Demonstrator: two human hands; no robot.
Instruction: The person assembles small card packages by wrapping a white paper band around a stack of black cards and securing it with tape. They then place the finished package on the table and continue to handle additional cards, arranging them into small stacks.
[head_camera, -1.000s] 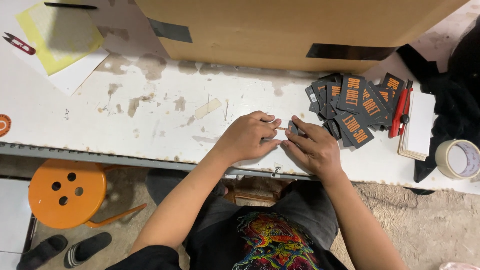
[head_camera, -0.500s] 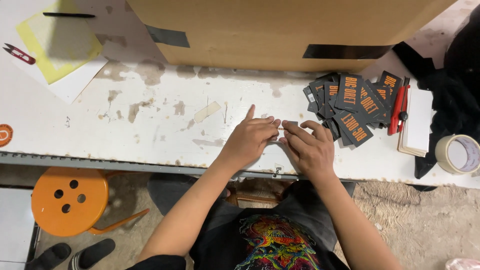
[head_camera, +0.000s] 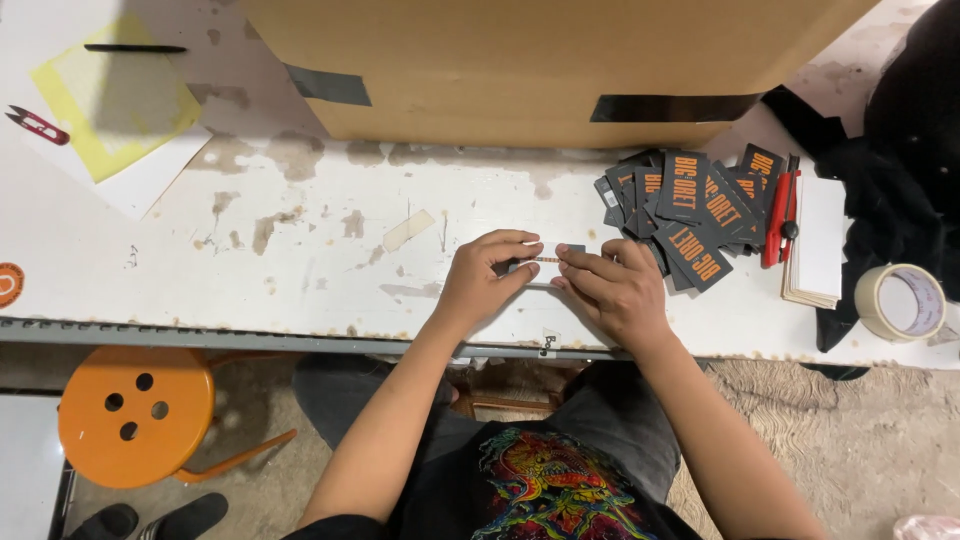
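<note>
Since half a second ago both hands have drawn slightly apart on the white table (head_camera: 250, 270), below the cardboard box (head_camera: 540, 70). The left hand (head_camera: 485, 280) and right hand (head_camera: 615, 290) each pinch an end of a small dark tag (head_camera: 545, 259), which lies flat between their fingertips. What looks like a thin strip crosses it. The heap of black tags (head_camera: 690, 220) lies just right.

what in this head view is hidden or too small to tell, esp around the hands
- Small item between the left hand and right hand: head view, mostly covered by fingers; too small to identify.
- Pile of dark tags: lower ones overlapped, count unclear.
- Cardboard box: cut off by the top edge, contents unseen.
- Tape roll: partly overlapped by dark cloth.
</note>
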